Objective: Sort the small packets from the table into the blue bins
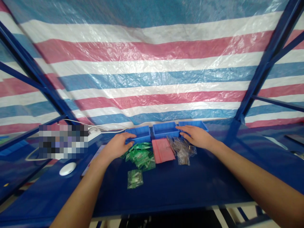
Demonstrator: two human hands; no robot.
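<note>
Three blue bins stand in a row along the back of the blue table: a left bin (pixel 143 134), a middle bin (pixel 165 129) and a right bin (pixel 199 125). My left hand (pixel 118 144), fingers apart, is at the left bin's near left corner. My right hand (pixel 196 136), also with fingers apart, reaches to where the middle and right bins meet. In front of the bins lie a heap of green bags (pixel 140 155), a stack of pink bags (pixel 163 150) and a pile of clear bags (pixel 183 152) holding small parts. One small bag (pixel 135 179) lies apart, nearer me.
On the table's left are a round white object (pixel 67 169), white cables (pixel 111 131) and a flat item (pixel 91 163) partly behind my left forearm. Blue metal posts (pixel 258 74) rise at both sides before a striped sheet (pixel 152 76).
</note>
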